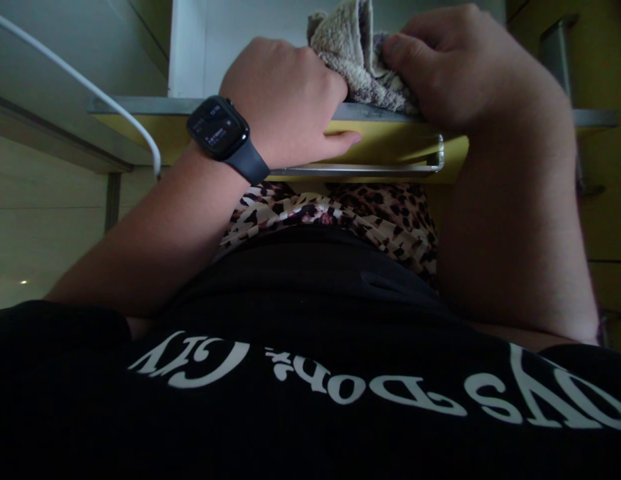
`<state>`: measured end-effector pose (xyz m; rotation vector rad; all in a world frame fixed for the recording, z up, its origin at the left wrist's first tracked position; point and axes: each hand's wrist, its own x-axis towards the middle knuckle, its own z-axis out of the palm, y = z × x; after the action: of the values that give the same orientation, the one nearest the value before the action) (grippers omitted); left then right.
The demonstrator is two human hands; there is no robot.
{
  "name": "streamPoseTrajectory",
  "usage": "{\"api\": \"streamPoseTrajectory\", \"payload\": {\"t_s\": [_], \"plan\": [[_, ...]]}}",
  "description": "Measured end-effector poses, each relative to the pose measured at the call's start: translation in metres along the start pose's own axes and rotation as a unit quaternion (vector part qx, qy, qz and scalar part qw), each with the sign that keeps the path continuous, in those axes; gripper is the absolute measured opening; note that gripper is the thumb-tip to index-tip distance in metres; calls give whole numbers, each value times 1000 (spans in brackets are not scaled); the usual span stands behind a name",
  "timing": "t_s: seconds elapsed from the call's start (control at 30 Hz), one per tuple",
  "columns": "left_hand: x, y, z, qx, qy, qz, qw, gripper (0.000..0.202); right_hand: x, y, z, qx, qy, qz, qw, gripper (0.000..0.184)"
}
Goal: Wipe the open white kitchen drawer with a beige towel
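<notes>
A yellow-fronted drawer (390, 133) with a grey top edge stands pulled out before me. My left hand (285, 100), with a black watch (219, 128) at its wrist, is closed over that edge, the thumb in front and the fingers curled out of sight behind it. Bunched between my hands is a grey-beige mottled cloth (350, 53), resting against the drawer's edge. My right hand (455, 67) grips the cloth's right side, thumb on top. The cloth's left side touches or nearly touches my left knuckles; I cannot tell which.
Inside the drawer are a white side wall and pale bottom (230, 33). Below the edge runs a metal bar handle (360, 171). A white cable (80, 77) hangs at the left. More yellow fronts with a handle (557, 53) stand at the right. Pale floor tiles (45, 193) lie lower left.
</notes>
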<state>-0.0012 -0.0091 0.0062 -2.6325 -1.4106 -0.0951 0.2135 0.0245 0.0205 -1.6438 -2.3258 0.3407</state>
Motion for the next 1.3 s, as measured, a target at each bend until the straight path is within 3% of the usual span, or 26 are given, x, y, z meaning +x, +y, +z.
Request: {"api": "streamPoseTrajectory", "payload": {"t_s": [1.3], "plan": [[1, 0, 0, -11, -9, -6, 1000, 76, 0, 0, 0, -3, -10, 6, 1000, 44]]}}
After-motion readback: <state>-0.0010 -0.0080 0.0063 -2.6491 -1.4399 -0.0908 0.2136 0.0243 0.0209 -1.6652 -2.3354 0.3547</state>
